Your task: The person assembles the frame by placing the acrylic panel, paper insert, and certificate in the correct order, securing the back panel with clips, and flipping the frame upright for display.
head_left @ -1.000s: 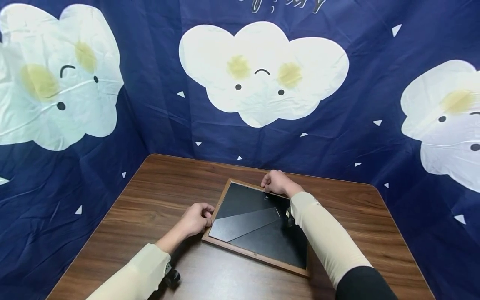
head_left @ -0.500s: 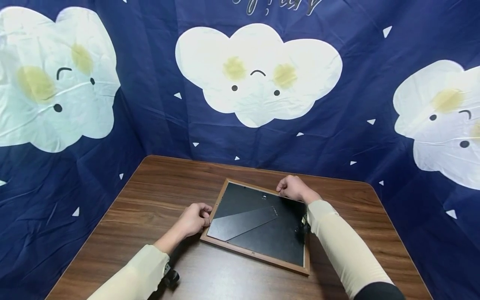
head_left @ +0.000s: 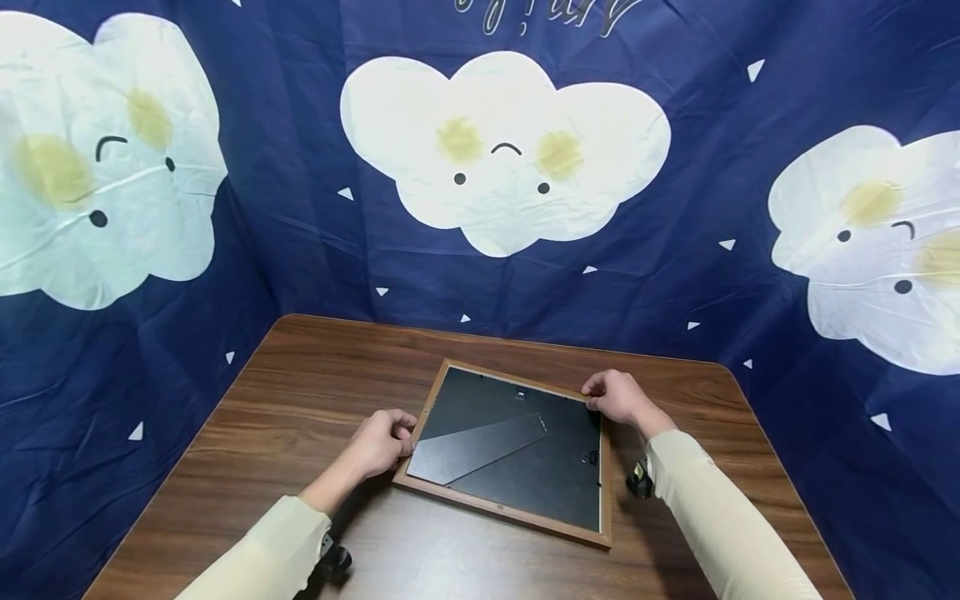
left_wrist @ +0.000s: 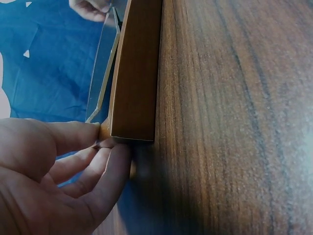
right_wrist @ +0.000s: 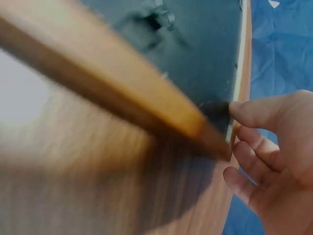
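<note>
A wooden picture frame (head_left: 501, 506) lies back side up on the table, turned slightly. Its black backing board (head_left: 480, 400) carries a folded stand leg (head_left: 476, 454) and small metal hangers. My left hand (head_left: 384, 442) holds the frame's left side, thumb on top and fingers at the outer edge, as the left wrist view shows. At the far right corner is my right hand (head_left: 618, 397). In the right wrist view its thumb (right_wrist: 259, 113) touches the inner rim while the curled fingers (right_wrist: 249, 156) lie against the outer side.
The wood-grain table (head_left: 315, 375) extends around the frame on every side. A dark blue cloth (head_left: 315, 250) printed with white clouds hangs behind and beside it. A small black wrist camera (head_left: 639, 479) hangs below the right sleeve; another (head_left: 335, 563) is under the left sleeve.
My right hand has slid right along the frame's far edge to the corner, uncovering the top hanger and the right one. My left hand keeps its place on the left side.
</note>
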Motion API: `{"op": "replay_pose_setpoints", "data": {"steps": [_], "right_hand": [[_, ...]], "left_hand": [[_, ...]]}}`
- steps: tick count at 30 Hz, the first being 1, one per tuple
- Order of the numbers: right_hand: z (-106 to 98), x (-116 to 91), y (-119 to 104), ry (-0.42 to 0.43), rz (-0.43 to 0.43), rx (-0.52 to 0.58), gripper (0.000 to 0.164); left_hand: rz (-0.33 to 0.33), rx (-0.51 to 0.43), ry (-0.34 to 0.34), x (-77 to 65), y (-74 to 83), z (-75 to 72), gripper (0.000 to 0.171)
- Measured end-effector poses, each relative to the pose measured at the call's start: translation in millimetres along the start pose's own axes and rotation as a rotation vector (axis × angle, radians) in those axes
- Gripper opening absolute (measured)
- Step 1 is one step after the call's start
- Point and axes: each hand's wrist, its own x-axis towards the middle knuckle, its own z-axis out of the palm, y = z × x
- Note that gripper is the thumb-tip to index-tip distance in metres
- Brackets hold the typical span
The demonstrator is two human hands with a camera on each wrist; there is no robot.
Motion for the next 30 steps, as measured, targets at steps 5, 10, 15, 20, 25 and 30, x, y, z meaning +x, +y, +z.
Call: {"op": "replay_pose_setpoints", "data": {"steps": [5, 10, 15, 20, 25, 30], "right_hand": [[1.6, -15.4, 5.5, 0.069, 0.083, 0.0, 0.025], [4.0, -21.0, 4.8, 0.069, 0.227, 0.126, 0.033], [4.3, -19.4, 7.1, 0.069, 0.238, 0.216, 0.031], [3.6, -14.6, 7.7, 0.072, 0.224, 0.243, 0.033], [1.5, -9.6, 7.4, 0.073, 0.221, 0.234, 0.036], [1.4, -5.4, 5.6, 0.08, 0.228, 0.246, 0.036]], "left_hand": [[0.004, 0.024, 0.001, -0.1, -1.2, -1.8, 0.036], [0.0, 0.055, 0.013, -0.7, -1.3, -1.0, 0.035], [-0.033, 0.018, 0.012, -2.8, 2.5, 3.2, 0.037], [-0.064, -0.05, 0.006, -6.8, 5.8, 6.3, 0.039], [-0.075, -0.06, 0.01, -8.3, 7.6, 8.4, 0.038], [-0.096, -0.06, 0.011, -9.9, 8.6, 8.4, 0.037]]}}
